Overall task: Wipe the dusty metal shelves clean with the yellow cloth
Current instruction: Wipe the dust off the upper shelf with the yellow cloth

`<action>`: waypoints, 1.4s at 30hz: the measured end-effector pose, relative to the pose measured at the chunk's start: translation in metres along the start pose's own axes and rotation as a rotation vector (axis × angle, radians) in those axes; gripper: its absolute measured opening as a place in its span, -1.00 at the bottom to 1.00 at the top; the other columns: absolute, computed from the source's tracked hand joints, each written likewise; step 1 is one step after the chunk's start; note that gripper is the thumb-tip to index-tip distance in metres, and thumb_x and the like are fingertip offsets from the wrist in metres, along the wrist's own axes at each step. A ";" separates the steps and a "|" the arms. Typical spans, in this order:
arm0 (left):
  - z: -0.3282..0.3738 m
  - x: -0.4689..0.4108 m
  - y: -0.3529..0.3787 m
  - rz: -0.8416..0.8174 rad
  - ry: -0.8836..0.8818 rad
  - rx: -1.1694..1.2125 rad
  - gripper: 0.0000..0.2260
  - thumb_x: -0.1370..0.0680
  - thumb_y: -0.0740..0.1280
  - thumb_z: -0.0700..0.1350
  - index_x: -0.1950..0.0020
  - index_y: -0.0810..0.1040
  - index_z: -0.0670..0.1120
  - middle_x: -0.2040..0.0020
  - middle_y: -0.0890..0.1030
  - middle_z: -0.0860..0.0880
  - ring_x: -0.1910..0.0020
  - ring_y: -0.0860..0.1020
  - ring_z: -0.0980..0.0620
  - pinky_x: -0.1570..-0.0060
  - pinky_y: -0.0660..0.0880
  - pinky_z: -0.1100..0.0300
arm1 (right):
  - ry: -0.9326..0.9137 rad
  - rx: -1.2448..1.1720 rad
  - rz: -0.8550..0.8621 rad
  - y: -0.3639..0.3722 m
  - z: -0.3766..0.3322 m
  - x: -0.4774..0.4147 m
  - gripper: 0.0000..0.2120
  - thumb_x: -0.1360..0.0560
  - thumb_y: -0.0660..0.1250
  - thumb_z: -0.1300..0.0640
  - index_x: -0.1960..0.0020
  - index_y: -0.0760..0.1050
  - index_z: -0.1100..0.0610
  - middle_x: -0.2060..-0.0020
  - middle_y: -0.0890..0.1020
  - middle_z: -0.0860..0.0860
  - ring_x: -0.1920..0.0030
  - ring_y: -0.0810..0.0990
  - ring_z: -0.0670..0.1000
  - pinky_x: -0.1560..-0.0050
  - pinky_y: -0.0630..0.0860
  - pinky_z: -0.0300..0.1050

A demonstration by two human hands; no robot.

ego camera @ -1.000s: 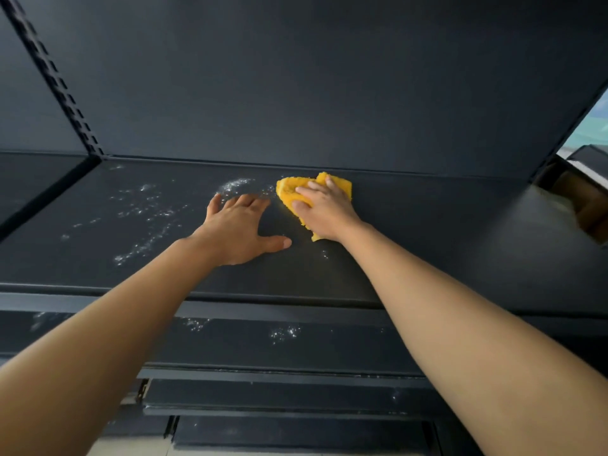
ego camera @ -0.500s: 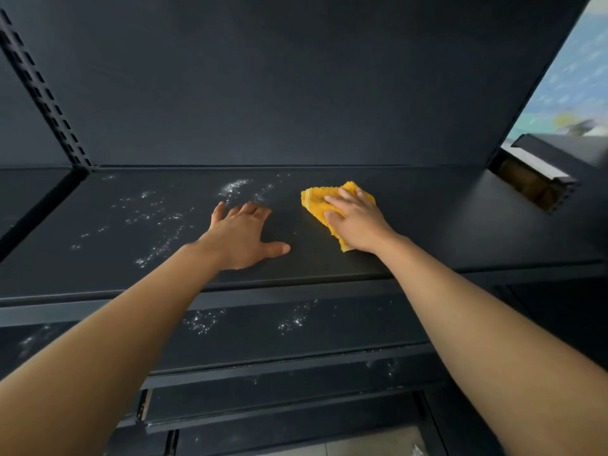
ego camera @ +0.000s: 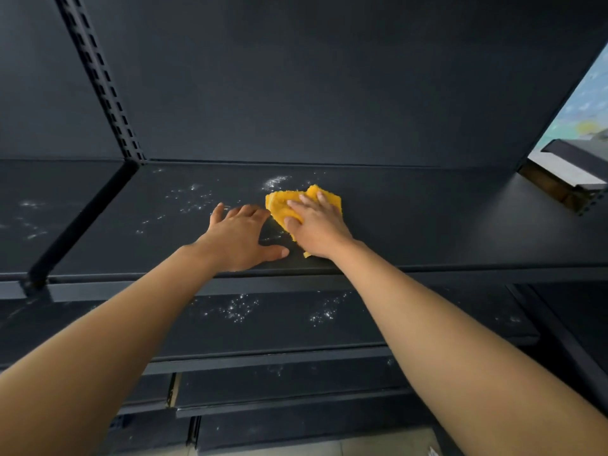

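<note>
The dark back panel (ego camera: 329, 77) of the metal shelving fills the upper view, with a slotted upright (ego camera: 105, 83) at the left. The top shelf (ego camera: 427, 225) carries white dust (ego camera: 194, 199) across its left and centre portions; its right portion appears clean. The lower shelf (ego camera: 279, 327) also shows dust patches. The left hand (ego camera: 241, 240) lies flat on the top shelf, fingers spread wide, holding nothing. The right hand (ego camera: 317, 225) presses palm-down on the yellow cloth (ego camera: 283, 205), fingers extended over it. The cloth lies crumpled on the top shelf, just beside the left hand.
</note>
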State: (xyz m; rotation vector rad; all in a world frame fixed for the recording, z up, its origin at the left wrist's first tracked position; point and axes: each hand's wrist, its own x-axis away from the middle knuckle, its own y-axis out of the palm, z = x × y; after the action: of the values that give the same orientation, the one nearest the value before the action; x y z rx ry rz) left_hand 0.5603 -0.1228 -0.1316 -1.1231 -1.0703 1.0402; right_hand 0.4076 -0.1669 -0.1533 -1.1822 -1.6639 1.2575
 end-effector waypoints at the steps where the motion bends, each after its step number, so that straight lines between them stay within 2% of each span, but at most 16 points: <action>1: -0.001 0.000 -0.001 -0.005 0.007 0.001 -0.25 -0.48 0.17 0.33 -0.54 0.04 0.00 -0.54 0.11 -0.03 -0.53 0.02 -0.06 -0.48 -0.20 -0.08 | 0.011 -0.009 0.010 0.000 0.002 0.001 -0.51 -0.63 -0.05 -0.09 -0.53 0.08 -0.03 -0.55 0.04 -0.03 -0.55 -0.14 0.11 -0.52 -0.11 0.08; 9: -0.002 -0.004 0.001 -0.017 0.080 0.002 -0.25 -0.48 0.15 0.33 -0.53 0.06 -0.04 -0.52 0.14 -0.04 -0.52 0.07 -0.05 -0.48 -0.20 -0.10 | 0.276 0.000 0.094 -0.014 0.056 0.023 -0.52 -0.63 -0.06 -0.06 -0.53 0.10 0.00 -0.55 0.05 -0.03 -0.55 -0.10 0.09 -0.53 -0.08 0.04; 13: -0.008 -0.003 0.007 -0.053 0.074 0.040 -0.25 -0.49 0.08 0.35 -0.53 0.07 -0.07 -0.53 0.13 -0.04 -0.52 0.06 -0.03 -0.48 -0.22 -0.09 | 0.332 0.023 0.076 -0.012 0.046 0.020 -0.51 -0.63 -0.07 -0.06 -0.54 0.06 0.01 -0.55 0.04 -0.02 -0.55 -0.12 0.12 -0.51 -0.06 0.10; 19: -0.008 0.000 0.013 -0.021 0.081 0.057 -0.27 -0.51 0.07 0.34 -0.53 0.09 -0.07 -0.54 0.10 -0.03 -0.53 0.02 -0.02 -0.47 -0.22 -0.07 | 0.234 0.013 0.061 0.003 0.000 0.006 -0.51 -0.63 -0.06 -0.08 -0.54 0.07 -0.01 -0.55 0.04 -0.01 -0.54 -0.13 0.13 -0.51 -0.06 0.12; 23: -0.008 0.000 0.014 -0.011 0.090 0.047 -0.28 -0.51 0.06 0.34 -0.53 0.10 -0.07 -0.54 0.10 -0.03 -0.52 0.03 -0.03 -0.47 -0.20 -0.09 | 0.202 0.000 0.049 0.002 -0.002 0.006 -0.51 -0.64 -0.07 -0.08 -0.54 0.05 0.00 -0.55 0.02 -0.02 -0.55 -0.15 0.11 -0.52 -0.08 0.08; 27: -0.008 -0.002 0.014 -0.009 0.101 0.054 -0.28 -0.51 0.06 0.34 -0.52 0.11 -0.07 -0.53 0.12 -0.04 -0.52 0.04 -0.05 -0.47 -0.20 -0.10 | 0.268 0.001 0.078 -0.002 0.015 0.011 -0.51 -0.64 -0.08 -0.06 -0.54 0.07 0.01 -0.55 0.02 -0.03 -0.55 -0.13 0.10 -0.53 -0.08 0.05; 32: -0.011 -0.003 0.013 0.006 0.103 0.074 -0.28 -0.50 0.09 0.34 -0.51 0.13 -0.08 -0.51 0.16 -0.03 -0.51 0.08 -0.03 -0.48 -0.21 -0.08 | 0.360 0.061 0.104 -0.002 0.020 -0.003 -0.51 -0.63 -0.09 -0.04 -0.53 0.08 0.05 -0.54 0.07 0.03 -0.54 -0.09 0.16 -0.51 -0.04 0.11; 37: -0.027 -0.009 0.003 0.081 0.048 0.102 -0.25 -0.46 0.19 0.33 -0.52 0.12 -0.04 -0.51 0.19 -0.04 -0.51 0.10 -0.02 -0.49 -0.19 -0.07 | 0.225 0.013 0.074 0.002 0.000 -0.031 -0.53 -0.64 -0.05 -0.02 -0.52 0.12 0.06 -0.54 0.11 0.02 -0.54 -0.10 0.13 -0.52 -0.03 0.09; 40: -0.037 -0.018 -0.005 0.082 -0.023 0.103 -0.25 -0.46 0.19 0.34 -0.52 0.11 -0.05 -0.51 0.18 -0.05 -0.51 0.09 -0.02 -0.49 -0.19 -0.06 | 0.192 -0.062 0.182 0.001 0.001 -0.038 -0.60 -0.64 0.00 0.06 -0.45 0.26 0.12 -0.46 0.29 0.07 -0.52 0.06 0.11 -0.48 0.12 0.06; 42: -0.041 -0.025 -0.008 0.075 -0.056 0.098 -0.24 -0.46 0.18 0.34 -0.52 0.10 -0.06 -0.51 0.17 -0.06 -0.51 0.09 -0.04 -0.48 -0.20 -0.07 | 0.233 -0.150 0.283 0.000 0.008 -0.044 -0.62 -0.64 0.02 0.08 -0.42 0.29 0.15 -0.43 0.33 0.11 -0.50 0.13 0.13 -0.47 0.15 0.05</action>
State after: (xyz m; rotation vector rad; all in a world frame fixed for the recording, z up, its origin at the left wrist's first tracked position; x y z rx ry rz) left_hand 0.5966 -0.1544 -0.1309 -1.0673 -1.0170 1.1771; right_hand 0.4141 -0.2114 -0.1561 -1.6355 -1.4752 1.1222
